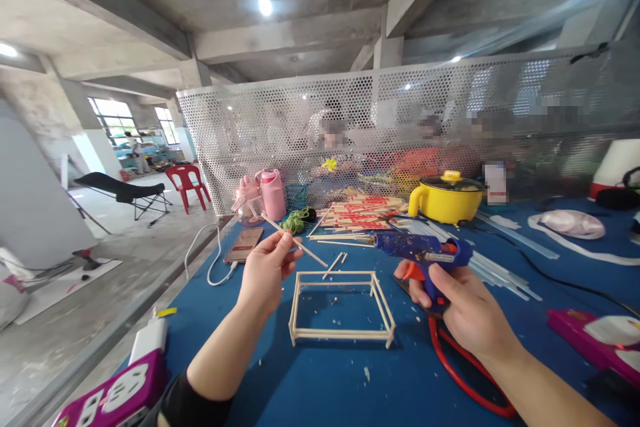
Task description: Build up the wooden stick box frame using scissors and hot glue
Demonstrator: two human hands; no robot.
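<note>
My left hand pinches a thin wooden stick between thumb and fingers, tilted above the table. In my right hand is a blue hot glue gun, its nozzle pointing left toward the stick but apart from it. Between my hands, a rectangular frame of wooden sticks stands on the blue table. Two short stick pieces lie just behind it. Beneath my right hand lies a red-handled tool, whose head is mostly hidden.
Chopsticks in red-printed wrappers lie behind the frame, beside green yarn. A yellow pot, clear glue sticks, a phone and purple power strips surround the work. Several people sit behind a perforated screen.
</note>
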